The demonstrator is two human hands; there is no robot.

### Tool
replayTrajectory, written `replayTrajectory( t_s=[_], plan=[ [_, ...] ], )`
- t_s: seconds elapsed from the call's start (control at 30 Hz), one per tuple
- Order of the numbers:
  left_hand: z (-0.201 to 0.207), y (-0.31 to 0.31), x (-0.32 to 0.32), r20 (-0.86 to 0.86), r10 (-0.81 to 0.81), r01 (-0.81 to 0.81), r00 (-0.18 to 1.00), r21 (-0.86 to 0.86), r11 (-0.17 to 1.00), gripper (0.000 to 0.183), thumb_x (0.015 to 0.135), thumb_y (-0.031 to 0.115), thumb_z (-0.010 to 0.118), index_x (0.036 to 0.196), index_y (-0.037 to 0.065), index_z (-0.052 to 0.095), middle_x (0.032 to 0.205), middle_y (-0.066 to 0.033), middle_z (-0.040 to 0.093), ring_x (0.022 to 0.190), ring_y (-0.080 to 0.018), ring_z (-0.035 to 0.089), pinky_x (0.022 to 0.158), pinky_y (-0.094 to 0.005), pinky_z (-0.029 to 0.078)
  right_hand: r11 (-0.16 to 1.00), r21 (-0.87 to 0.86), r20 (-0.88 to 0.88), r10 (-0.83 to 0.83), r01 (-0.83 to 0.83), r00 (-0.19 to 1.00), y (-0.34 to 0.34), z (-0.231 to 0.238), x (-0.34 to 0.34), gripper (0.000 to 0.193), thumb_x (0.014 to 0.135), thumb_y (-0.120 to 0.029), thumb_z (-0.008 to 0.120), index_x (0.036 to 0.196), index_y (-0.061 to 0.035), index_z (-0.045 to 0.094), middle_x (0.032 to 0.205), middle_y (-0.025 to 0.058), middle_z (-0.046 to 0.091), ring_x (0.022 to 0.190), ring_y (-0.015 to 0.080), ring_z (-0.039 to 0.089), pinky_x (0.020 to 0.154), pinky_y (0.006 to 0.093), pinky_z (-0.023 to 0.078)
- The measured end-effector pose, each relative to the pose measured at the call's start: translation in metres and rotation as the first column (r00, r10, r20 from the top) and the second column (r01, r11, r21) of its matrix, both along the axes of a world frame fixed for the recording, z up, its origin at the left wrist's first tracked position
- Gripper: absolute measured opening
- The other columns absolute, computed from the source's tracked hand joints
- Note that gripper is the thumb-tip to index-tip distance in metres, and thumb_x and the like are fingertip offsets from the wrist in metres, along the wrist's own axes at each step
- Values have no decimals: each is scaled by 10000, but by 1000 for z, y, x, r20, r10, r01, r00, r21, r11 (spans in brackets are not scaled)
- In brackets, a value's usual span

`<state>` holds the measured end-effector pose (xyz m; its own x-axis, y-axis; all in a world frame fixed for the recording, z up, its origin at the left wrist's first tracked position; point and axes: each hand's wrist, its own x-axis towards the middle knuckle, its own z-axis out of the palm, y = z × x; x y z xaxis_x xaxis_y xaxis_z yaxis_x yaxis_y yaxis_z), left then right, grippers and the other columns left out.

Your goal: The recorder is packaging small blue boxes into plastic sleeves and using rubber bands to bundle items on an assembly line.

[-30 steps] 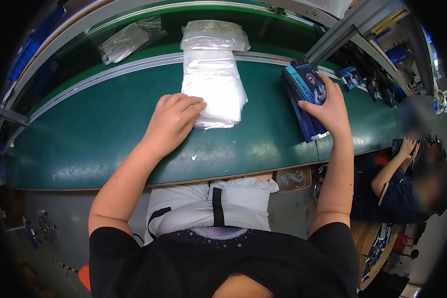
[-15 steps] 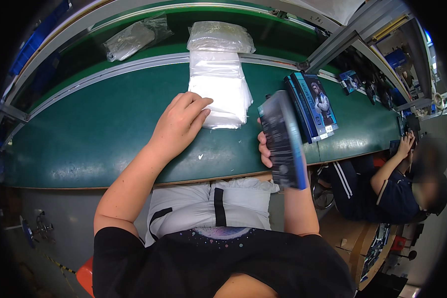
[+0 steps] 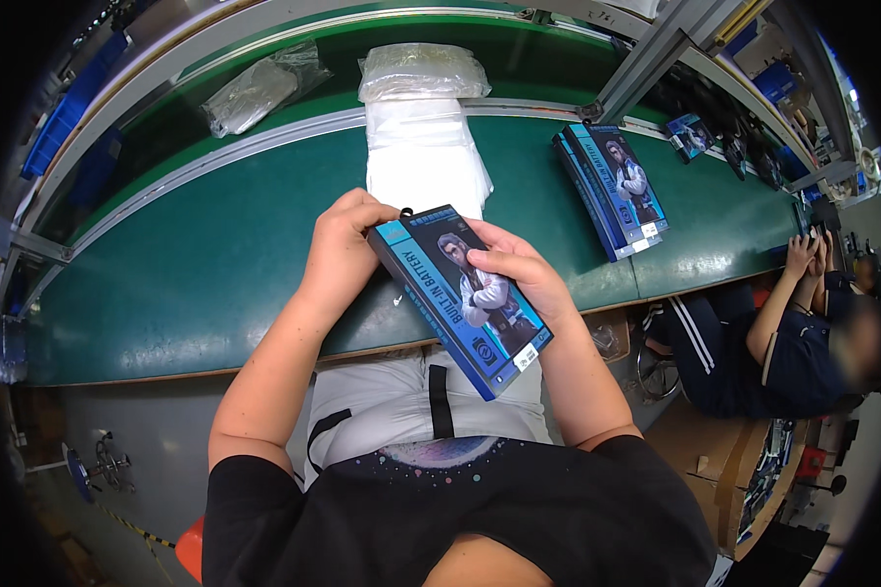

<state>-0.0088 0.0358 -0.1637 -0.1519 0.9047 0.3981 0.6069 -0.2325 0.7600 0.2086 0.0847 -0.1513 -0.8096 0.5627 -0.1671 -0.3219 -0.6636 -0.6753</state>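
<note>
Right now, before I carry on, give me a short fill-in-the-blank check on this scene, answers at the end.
1. The right hand has its ____ lying across the front of the held box.
2. The stacked boxes sit to the ____ of the clear plastic bags.
3. The tabletop is ____ in colour.
4. The co-worker's dark trousers carry ____ stripes.

Missing words: thumb; right; green; white.

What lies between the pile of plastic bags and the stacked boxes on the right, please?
In the head view, only bare green benchtop separates the plastic bags from the stacked boxes.
</note>
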Motion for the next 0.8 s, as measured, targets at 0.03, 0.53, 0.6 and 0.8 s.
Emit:
replayTrajectory(
  t_s=[0.03, 0.53, 0.6, 0.8],
  plan=[
    [1, -1, 1, -2, 0, 0, 1000, 1, 1000, 126, 726, 27, 690, 852, 22, 697, 773, -55, 584, 708, -151, 576, 640, -267, 463, 998, 53, 23, -17, 16, 1000, 1, 1, 2, 605, 805, -52, 631, 1328, 95, 366, 1175, 168, 571, 999, 169, 609, 857, 277, 499],
    [17, -9, 14, -69, 15, -22, 998, -106, 994, 249, 776, -34, 599, 1007, 32, 661, 709, -73, 562, 677, -157, 593, 625, -269, 484, 845, 414, 145, -428, 338, 892, -21, -21, -1, 568, 875, -50, 575, 1361, 86, 313, 1253, 170, 525, 1116, 180, 534, 947, 287, 418],
    [18, -12, 19, -214, 38, -37, 976, 5, 999, 250, 771, -41, 600, 1000, 37, 663, 709, -86, 555, 664, -185, 583, 603, -287, 469, 762, 515, 134, -524, 392, 841, -28, -20, -6, 535, 871, -39, 586, 1332, 89, 346, 1216, 176, 554, 1092, 179, 549, 933, 286, 429],
    [17, -28, 18, -329, 56, -4, 943, 158, 987, 264, 731, -35, 615, 972, 61, 665, 717, -87, 568, 639, -252, 562, 579, -350, 461, 906, 283, 287, -394, 316, 873, -23, -8, 3, 446, 829, -21, 639, 1212, 95, 439, 1032, 145, 633, 876, 129, 626, 766, 239, 504]
  ],
)
